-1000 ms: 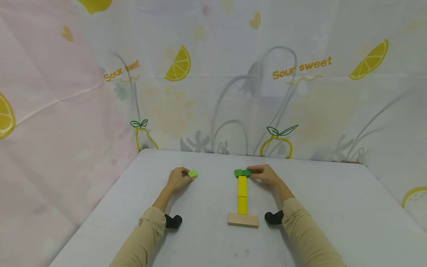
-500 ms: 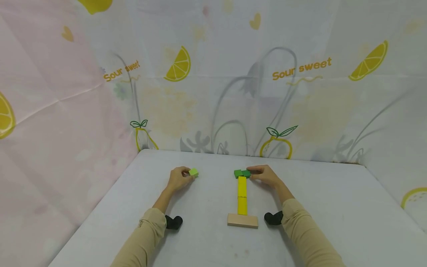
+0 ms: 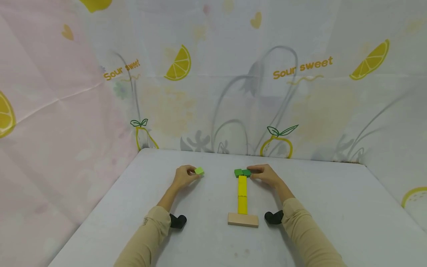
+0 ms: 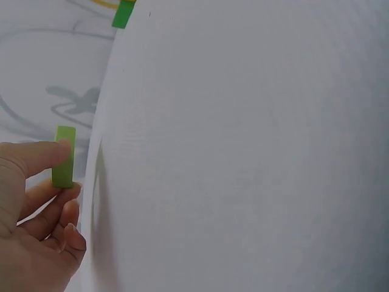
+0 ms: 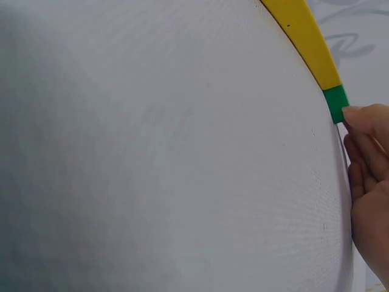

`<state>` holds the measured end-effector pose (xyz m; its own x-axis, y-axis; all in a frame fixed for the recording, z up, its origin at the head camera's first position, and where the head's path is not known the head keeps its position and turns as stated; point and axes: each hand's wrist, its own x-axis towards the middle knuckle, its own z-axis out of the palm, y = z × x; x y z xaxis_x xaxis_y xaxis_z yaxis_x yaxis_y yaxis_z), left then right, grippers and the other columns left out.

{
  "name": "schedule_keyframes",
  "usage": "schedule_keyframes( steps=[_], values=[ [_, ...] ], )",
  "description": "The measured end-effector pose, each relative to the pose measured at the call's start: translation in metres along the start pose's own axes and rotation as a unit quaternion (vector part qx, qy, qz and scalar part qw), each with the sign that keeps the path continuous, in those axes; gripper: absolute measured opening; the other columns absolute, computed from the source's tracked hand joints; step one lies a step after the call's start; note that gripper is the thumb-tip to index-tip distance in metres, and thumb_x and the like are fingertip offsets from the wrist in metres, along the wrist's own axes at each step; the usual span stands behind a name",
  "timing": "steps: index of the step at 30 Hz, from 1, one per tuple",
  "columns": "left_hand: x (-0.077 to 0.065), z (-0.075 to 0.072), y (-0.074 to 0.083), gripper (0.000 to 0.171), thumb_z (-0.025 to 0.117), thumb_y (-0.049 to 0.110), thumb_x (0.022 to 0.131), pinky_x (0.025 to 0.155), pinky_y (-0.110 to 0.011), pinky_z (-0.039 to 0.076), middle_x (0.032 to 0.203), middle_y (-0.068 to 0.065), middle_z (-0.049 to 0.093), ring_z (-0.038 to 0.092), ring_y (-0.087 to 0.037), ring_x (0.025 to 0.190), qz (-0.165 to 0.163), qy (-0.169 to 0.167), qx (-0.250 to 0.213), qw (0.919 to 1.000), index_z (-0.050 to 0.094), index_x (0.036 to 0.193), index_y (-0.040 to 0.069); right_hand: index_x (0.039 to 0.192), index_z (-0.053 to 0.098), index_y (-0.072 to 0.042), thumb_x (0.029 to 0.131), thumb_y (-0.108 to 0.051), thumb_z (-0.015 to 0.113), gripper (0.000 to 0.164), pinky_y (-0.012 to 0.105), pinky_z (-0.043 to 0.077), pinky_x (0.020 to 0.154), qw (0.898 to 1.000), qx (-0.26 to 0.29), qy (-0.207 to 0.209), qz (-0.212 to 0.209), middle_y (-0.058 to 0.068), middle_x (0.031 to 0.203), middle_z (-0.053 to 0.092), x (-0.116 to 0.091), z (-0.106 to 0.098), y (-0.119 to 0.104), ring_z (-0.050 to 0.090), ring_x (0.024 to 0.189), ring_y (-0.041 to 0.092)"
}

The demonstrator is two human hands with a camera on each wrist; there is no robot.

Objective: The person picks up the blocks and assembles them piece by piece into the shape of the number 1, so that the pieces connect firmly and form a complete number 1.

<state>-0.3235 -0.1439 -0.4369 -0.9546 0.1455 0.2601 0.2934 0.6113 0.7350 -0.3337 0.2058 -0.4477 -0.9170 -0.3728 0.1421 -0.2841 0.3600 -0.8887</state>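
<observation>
My left hand point(image 3: 183, 177) pinches a light green block point(image 3: 199, 171) between thumb and fingers, left of the row of blocks. In the left wrist view the thumb lies across the face of this block point(image 4: 64, 173), with the fingers below and behind. My right hand point(image 3: 265, 174) holds the right end of a dark green block point(image 3: 246, 172) with thumb and fingertips. A second green block point(image 3: 238, 172) lies against its left side. Both sit at the far end of two yellow blocks point(image 3: 242, 186) laid end to end. In the right wrist view, the thumb covers a corner of the dark green block point(image 5: 336, 103).
A plain wooden block point(image 3: 242, 220) lies crosswise at the near end of the yellow blocks. Everything stands on a white table point(image 3: 207, 237). Behind it hangs a printed cloth point(image 3: 213, 111) with lemon pictures. Each wrist carries a black mount point(image 3: 178, 221).
My left hand has moved right, toward the green blocks, and slightly farther back, carrying the light green block. The right hand and the laid blocks have stayed in place.
</observation>
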Motion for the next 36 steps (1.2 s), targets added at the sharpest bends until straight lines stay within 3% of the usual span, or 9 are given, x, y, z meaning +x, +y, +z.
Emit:
schedule_keyframes(
  steps=[29,36],
  values=[
    [0.009,0.025,0.024,0.031,0.074,0.009,0.075,0.069,-0.031,0.049,0.092,-0.017,0.068,0.061,-0.025,0.08,-0.006,-0.023,-0.022,0.9995,0.067,0.1,-0.008,0.121,0.056,0.012,0.082,0.0,0.064,0.041,0.051,0.032,0.104,1.0,0.005,0.001,0.003,0.028,0.127,0.053,0.001,-0.001,0.003,0.044,0.124,0.041],
    [0.013,0.031,0.026,0.03,0.075,0.009,0.074,0.066,-0.028,0.048,0.088,-0.017,0.068,0.06,-0.022,0.075,0.012,-0.024,-0.025,0.9993,0.067,0.098,-0.009,0.121,0.056,0.012,0.082,0.0,0.064,0.041,0.051,0.032,0.104,1.0,-0.001,0.001,0.003,0.028,0.127,0.054,0.002,-0.001,0.004,0.043,0.124,0.041]
  ],
)
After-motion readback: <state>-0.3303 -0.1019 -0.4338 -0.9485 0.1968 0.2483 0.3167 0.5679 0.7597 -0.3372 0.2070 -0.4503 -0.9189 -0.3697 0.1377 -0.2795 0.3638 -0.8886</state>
